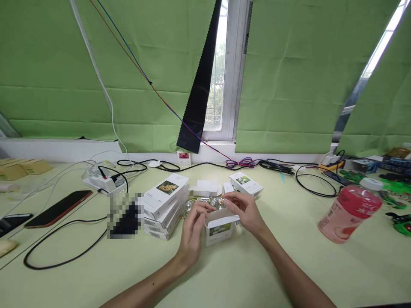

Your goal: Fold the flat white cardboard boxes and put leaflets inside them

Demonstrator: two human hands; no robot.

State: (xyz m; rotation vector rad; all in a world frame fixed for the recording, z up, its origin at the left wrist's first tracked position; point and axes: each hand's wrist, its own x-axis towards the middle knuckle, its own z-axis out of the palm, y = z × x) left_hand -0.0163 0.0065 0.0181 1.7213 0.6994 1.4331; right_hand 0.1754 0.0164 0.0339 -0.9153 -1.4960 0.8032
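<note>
A small white carton (220,236) with a flower picture stands in front of me, its top flap raised and its mouth open. My left hand (192,229) is closed at the carton's left side, with the thumb and fingers on its edge. Over the carton's right upper edge, my right hand (246,213) has curled fingers and the thumb close together; what they pinch is hidden. Behind the hands lie several small shiny glass-like pieces (189,208), partly covered by the fingers. A stack of similar white cartons (166,199) is to the left.
Behind the hands are another flower carton (246,184) and a white open box (206,188). A pink drink bottle (350,214) stands at right. On the left are a phone (59,208), a power strip (104,182) and a looping black cable (69,263).
</note>
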